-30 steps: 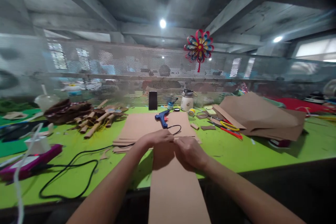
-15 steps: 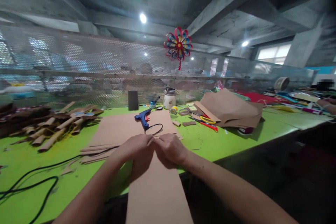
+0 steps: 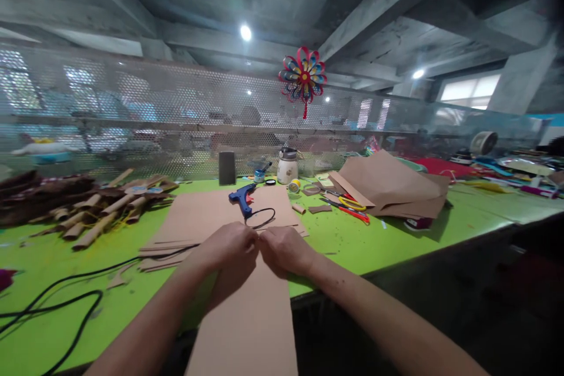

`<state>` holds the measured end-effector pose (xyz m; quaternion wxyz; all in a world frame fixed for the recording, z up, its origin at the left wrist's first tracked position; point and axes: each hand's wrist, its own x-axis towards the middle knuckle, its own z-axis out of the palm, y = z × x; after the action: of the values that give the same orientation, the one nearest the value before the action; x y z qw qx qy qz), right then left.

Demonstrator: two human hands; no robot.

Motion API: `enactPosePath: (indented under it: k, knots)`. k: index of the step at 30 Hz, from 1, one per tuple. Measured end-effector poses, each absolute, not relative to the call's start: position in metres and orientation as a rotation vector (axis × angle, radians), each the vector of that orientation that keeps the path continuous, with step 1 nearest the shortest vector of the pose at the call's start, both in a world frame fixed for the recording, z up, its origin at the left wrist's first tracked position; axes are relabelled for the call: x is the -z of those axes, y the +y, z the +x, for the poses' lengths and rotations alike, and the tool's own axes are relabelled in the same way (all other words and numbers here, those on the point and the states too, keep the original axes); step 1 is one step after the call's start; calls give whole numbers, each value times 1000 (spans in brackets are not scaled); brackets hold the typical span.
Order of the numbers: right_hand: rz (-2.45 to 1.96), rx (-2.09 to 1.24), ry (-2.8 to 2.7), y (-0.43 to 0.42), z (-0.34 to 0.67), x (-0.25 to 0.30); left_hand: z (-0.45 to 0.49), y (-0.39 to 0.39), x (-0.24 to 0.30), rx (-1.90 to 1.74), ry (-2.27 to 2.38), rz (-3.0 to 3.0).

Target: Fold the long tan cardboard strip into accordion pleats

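Note:
A long strip of brown cardboard runs from the green table over its front edge toward me. My left hand and my right hand meet at its far end, fingers curled and pinching the cardboard's edge. Just beyond them a blue glue gun with a black looped cord lies on a stack of flat cardboard sheets.
Rolled cardboard tubes are piled at the left. Folded brown sheets, red and yellow scissors, a white jar and a dark block stand further back. A black cable trails at the left. A perforated metal screen carries a paper pinwheel.
The camera has swung to the right, so the pink object at the left has left view. Both hands stay pinched together on the cardboard strip's far end.

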<state>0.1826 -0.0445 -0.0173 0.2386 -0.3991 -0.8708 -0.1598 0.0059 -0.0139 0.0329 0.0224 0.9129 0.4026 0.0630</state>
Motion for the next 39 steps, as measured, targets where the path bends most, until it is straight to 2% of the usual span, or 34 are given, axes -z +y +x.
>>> enactPosePath:
  k: [5, 12, 18, 28, 33, 39]
  knots:
    - [-1102, 526, -2380, -47, 184, 11, 7, -14, -35, -134, 1266, 2978]
    - [-1078, 456, -2344, -45, 187, 19, 7, -17, -33, -184, 1253, 2945]
    - [-996, 549, -2386, -45, 184, 22, 12, -16, -36, -146, 1302, 2926]
    - [-886, 660, -2377, -59, 180, 14, -3, -5, -51, -43, 961, 2500]
    - [-902, 662, -2353, -60, 181, 16, -7, -2, -52, -134, 722, 2495]
    - [-957, 666, -2333, -61, 181, 18, -2, -6, -42, -79, 858, 2548]
